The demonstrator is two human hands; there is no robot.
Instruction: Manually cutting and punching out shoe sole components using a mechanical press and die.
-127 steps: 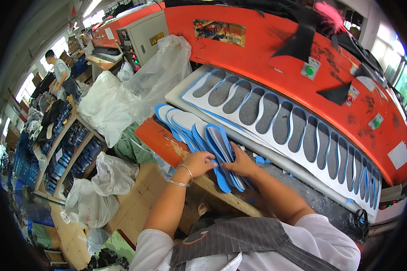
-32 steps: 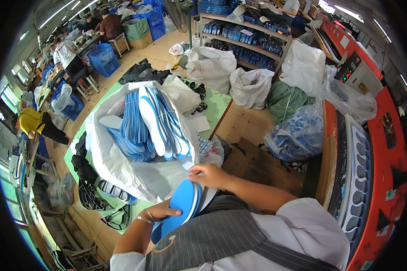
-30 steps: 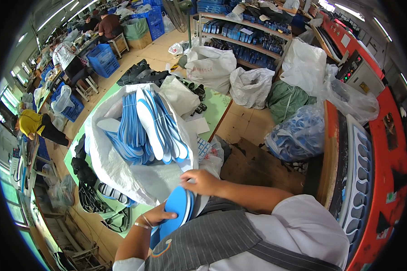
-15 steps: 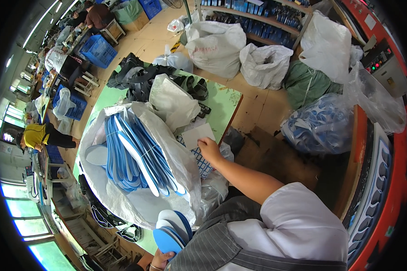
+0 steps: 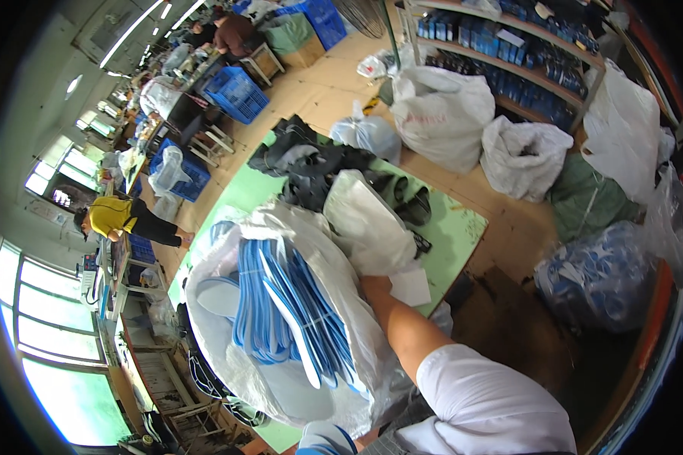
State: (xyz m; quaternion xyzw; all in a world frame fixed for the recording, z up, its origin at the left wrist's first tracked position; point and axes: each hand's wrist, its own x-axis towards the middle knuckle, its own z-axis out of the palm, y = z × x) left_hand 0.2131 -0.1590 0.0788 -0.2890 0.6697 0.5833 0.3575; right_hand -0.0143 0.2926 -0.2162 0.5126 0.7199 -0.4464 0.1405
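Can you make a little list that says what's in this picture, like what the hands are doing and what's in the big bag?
Place: a workshop with a green table
Big bag: a clear plastic bag, open, full of blue insoles
Right hand: hidden at the bag's rim; only the forearm shows, reaching to it
Left hand: out of sight; blue insoles peek in at the bottom edge
Nearby: white sacks on the floor, shelves, blue crates
Other people: one in a yellow shirt bending over

Right arm (image 5: 417, 341) reaching forward and up from lower right, white short sleeve (image 5: 486, 402) covering upper arm, bare forearm extending straight. Right hand hiding behind white plastic, grip not showing. Left hand lying outside picture.
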